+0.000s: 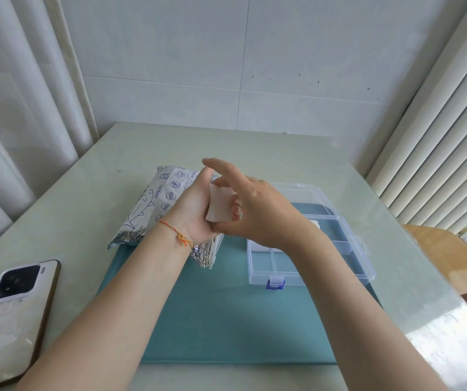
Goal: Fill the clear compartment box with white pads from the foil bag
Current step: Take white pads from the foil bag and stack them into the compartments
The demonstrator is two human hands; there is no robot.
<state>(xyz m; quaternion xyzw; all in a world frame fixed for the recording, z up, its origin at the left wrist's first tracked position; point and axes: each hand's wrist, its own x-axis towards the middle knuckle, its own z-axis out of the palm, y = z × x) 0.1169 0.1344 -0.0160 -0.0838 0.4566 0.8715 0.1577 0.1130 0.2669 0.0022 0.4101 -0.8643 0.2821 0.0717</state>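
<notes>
At the lower left of the frame a phone lay face down on the pale table, camera block toward the far side. Beside it, across the lower middle, a teal mat covered the tabletop, and both forearms reached over it from the bottom edge. A woven orange bracelet circled the left wrist. On the right part of the mat sat the clear compartment box, lid thrown open behind it and a blue latch on its near wall; the right forearm crossed above it and hid most of its near compartments, though something white showed in one beside the wrist.

Above the mat's middle the two hands met. The left hand was curled around a stack of white pads, gripping it upright. The right hand pinched the same stack from the other side with thumb and lower fingers, its forefinger stretched out free toward the upper left. Behind and under the hands lay the foil bag, printed with blue fish and icons, partly on the mat's far left corner. Farther off stood a tiled wall, a curtain at left and ribbed blinds at right.
</notes>
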